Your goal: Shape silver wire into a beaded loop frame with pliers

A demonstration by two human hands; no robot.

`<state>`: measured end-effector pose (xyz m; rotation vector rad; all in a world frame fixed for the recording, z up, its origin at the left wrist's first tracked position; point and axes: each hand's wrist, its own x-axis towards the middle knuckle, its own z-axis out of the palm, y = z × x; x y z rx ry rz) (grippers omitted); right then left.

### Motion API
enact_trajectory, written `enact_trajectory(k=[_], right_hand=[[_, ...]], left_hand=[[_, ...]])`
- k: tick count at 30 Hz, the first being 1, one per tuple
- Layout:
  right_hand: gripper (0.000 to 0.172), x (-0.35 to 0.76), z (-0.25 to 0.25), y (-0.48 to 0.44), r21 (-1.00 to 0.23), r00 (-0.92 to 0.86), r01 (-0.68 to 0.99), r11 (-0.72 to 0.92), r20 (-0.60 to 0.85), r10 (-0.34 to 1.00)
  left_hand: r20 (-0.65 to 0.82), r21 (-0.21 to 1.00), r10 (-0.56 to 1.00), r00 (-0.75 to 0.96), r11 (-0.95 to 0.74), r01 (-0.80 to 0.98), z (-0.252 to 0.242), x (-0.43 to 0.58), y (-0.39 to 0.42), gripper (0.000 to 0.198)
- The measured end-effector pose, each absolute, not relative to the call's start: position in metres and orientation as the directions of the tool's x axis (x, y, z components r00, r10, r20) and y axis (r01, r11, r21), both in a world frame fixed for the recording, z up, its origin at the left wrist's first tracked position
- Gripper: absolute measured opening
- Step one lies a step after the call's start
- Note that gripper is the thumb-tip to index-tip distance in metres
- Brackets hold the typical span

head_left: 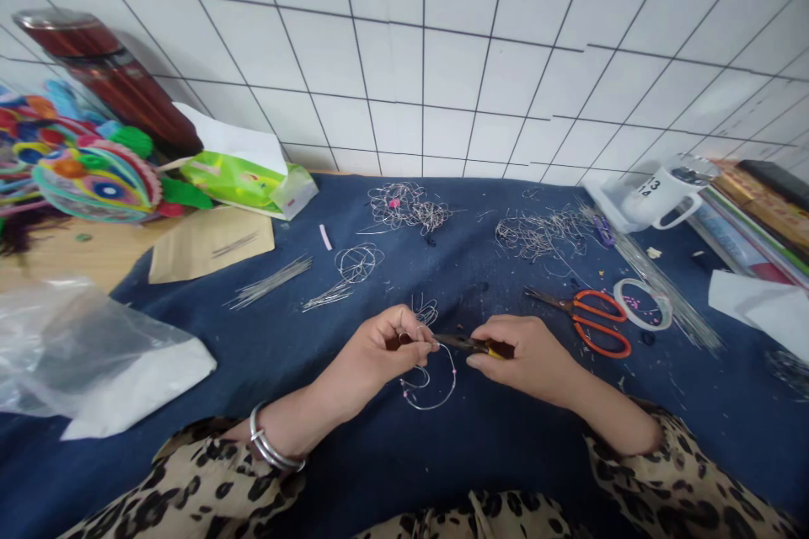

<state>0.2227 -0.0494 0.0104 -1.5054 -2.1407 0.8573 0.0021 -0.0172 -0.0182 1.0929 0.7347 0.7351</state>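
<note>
My left hand [398, 341] pinches a thin silvery wire [436, 407], bent into loops and carrying a few small pink beads. In my right hand [522, 354] is a pair of pliers [464, 343] with dark jaws and a yellow handle, mostly covered by the fingers. The plier tips meet the wire at my left fingertips; whether the jaws grip it cannot be made out. Just behind the left fingers, a small coil of wire [426, 312] lies on the dark blue cloth [506, 455].
Orange-handled scissors [600, 322] and a white ring-shaped dish [643, 305] with pink beads lie at right. Wire tangles [404, 206] and straight wires [271, 282] lie farther back. A mug [670, 194], red flask [114, 84], tissue pack [246, 181] and plastic bag [94, 345] stand around the edges.
</note>
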Motion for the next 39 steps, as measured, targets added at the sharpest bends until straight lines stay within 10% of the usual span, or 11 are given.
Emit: enact_trajectory(k=[39], right_hand=[[0.013, 0.2226, 0.008, -0.0501, -0.62, -0.382, 0.724, 0.301, 0.003, 0.924]], left_hand=[[-0.093, 0.993, 0.875, 0.474, 0.118, -0.024, -0.0174, 0.0019, -0.0182, 0.015]])
